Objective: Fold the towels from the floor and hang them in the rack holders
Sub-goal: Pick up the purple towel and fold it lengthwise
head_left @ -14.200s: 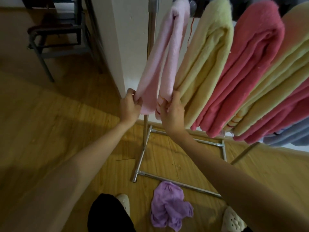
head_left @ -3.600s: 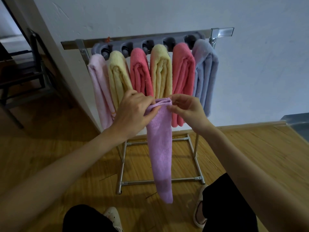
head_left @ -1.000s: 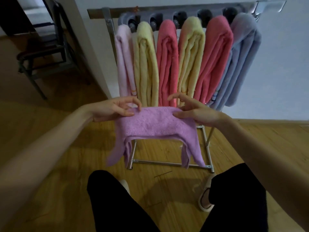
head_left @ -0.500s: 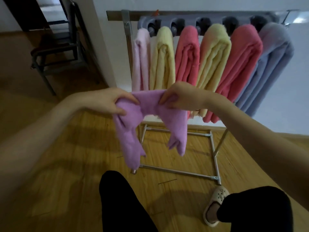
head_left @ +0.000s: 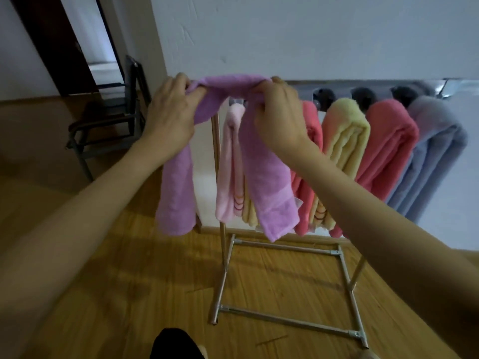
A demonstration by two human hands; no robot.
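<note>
Both hands pinch the purple towel at its bunched middle: left hand and right hand, knuckles up, arms stretched forward. The soft terry cloth hangs in two long tails before the left end of the metal rack, covering partly the pink towel.

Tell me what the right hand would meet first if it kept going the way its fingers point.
The right hand, gripping the purple towel, points up-left toward the rack's left end. Probably it would meet the rack's top bar behind the towel; depth is unclear.
</note>
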